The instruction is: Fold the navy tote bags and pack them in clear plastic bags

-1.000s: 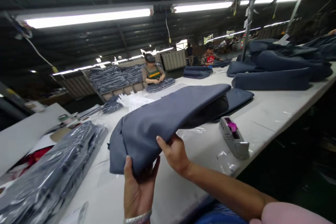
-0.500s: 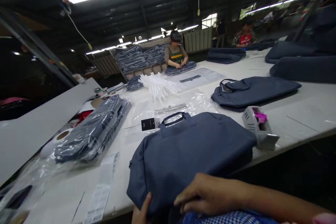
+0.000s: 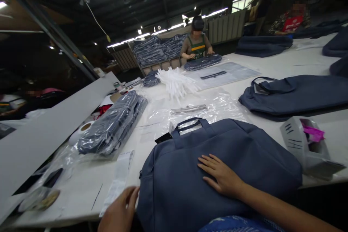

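Observation:
A dark blue fabric bag (image 3: 174, 188) with short handles lies at the table's front edge, close to my body. My right hand (image 3: 221, 175) rests flat on its upper side, fingers spread. Beside the bag's left edge is my left hand (image 3: 119, 210), its fingers curled and drawn together against that edge. What they pinch, if anything, is hidden. A black hang tag (image 3: 163, 138) sticks out near the bag's handle.
Plastic-wrapped bags (image 3: 111, 127) lie left, beside a white partition (image 3: 54, 137). A white box (image 3: 296, 143) with something pink stands right. Behind are clear plastic bags (image 3: 217, 105), white strips (image 3: 176, 81) and another blue bag (image 3: 301, 96). Co-workers (image 3: 198, 45) work across the table.
My right hand has moved up from the bag's near edge onto its face and spread out. My left hand has shifted left, off the lower corner to the side. The view has turned left.

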The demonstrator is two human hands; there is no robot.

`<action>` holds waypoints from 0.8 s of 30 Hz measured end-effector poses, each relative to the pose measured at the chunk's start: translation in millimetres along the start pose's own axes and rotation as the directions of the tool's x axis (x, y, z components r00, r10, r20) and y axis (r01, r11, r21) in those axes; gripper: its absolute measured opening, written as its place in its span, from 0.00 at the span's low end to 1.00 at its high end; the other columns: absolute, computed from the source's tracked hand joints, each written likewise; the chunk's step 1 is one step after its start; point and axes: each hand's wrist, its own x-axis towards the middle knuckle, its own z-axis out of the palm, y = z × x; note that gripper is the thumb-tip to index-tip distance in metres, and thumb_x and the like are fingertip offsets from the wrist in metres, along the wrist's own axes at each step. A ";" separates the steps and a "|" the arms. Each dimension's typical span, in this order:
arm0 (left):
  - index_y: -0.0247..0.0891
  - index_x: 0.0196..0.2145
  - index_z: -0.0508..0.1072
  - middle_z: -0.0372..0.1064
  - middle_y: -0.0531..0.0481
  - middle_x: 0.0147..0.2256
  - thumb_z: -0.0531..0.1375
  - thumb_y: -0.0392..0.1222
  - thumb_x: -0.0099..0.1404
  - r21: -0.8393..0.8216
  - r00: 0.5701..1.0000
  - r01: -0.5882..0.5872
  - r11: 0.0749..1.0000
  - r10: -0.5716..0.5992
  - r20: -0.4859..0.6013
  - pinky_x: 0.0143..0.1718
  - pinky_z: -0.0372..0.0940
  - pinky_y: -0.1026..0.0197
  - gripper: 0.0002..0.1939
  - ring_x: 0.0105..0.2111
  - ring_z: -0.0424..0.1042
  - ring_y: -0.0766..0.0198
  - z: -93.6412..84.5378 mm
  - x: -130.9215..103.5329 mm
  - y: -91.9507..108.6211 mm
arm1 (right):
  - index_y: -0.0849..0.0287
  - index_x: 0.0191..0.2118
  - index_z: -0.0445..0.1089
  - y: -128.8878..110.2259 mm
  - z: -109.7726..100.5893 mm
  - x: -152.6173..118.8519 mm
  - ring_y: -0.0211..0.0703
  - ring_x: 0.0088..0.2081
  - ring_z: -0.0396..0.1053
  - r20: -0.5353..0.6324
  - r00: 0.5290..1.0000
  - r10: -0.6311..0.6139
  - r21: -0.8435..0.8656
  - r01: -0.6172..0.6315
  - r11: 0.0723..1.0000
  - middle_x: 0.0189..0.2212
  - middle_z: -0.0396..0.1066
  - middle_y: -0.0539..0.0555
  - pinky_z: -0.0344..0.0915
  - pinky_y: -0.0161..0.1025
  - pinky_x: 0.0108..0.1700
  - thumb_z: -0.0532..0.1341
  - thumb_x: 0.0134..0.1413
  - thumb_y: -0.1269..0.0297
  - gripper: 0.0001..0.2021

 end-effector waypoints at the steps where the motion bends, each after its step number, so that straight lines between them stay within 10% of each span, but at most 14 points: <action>1: 0.51 0.40 0.78 0.78 0.50 0.41 0.61 0.54 0.59 0.000 0.985 -0.139 0.990 0.139 -0.106 0.46 0.67 0.54 0.14 0.37 0.75 0.51 -3.4 19.3 18.8 | 0.49 0.65 0.59 0.2 -0.2 0.9 0.53 0.66 0.52 -0.010 1.000 0.002 0.006 -0.002 1.000 0.65 0.57 0.55 0.47 0.61 0.67 0.52 0.66 0.54 0.24; 4: 0.47 0.53 0.72 0.71 0.47 0.54 0.54 0.39 0.65 0.078 0.819 -0.566 0.820 0.571 -0.055 0.58 0.59 0.55 0.20 0.54 0.68 0.53 9.3 86.0 79.1 | 0.50 0.64 0.60 3.6 0.0 3.2 0.53 0.66 0.54 -0.023 1.000 0.003 0.013 -0.003 1.000 0.64 0.59 0.54 0.48 0.60 0.67 0.52 0.66 0.55 0.23; 8: 0.45 0.65 0.54 0.59 0.40 0.62 0.57 0.24 0.58 0.340 0.698 -0.716 0.610 0.609 0.377 0.62 0.51 0.46 0.40 0.60 0.61 0.50 53.5 167.5 136.0 | 0.50 0.63 0.63 9.0 5.1 2.1 0.52 0.65 0.56 -0.046 0.999 0.016 0.021 -0.015 1.000 0.63 0.61 0.53 0.50 0.59 0.67 0.52 0.66 0.57 0.22; 11: 0.45 0.64 0.56 0.69 0.40 0.53 0.64 0.25 0.54 0.367 0.672 -0.736 0.569 0.545 0.502 0.58 0.56 0.46 0.43 0.52 0.69 0.50 80.1 209.4 155.1 | 0.49 0.62 0.64 11.8 9.4 0.5 0.52 0.64 0.57 -0.089 0.996 0.024 0.044 -0.020 0.999 0.62 0.63 0.53 0.52 0.58 0.67 0.53 0.66 0.59 0.21; 16: 0.38 0.51 0.70 0.70 0.44 0.48 0.62 0.42 0.65 0.401 0.652 -0.745 0.533 0.460 0.602 0.52 0.65 0.46 0.17 0.48 0.70 0.56 95.7 245.4 165.7 | 0.51 0.62 0.64 16.0 11.1 0.3 0.51 0.64 0.58 -0.106 0.994 0.001 0.054 0.005 0.999 0.62 0.63 0.53 0.54 0.58 0.66 0.53 0.67 0.61 0.21; 24: 0.36 0.39 0.74 0.68 0.43 0.52 0.63 0.45 0.63 0.343 0.729 -0.661 0.667 0.464 0.503 0.58 0.58 0.43 0.10 0.55 0.64 0.53 60.0 237.4 167.3 | 0.51 0.60 0.66 17.7 10.7 2.3 0.50 0.63 0.59 -0.115 0.993 0.012 0.069 -0.004 0.998 0.61 0.64 0.52 0.54 0.57 0.66 0.54 0.66 0.62 0.19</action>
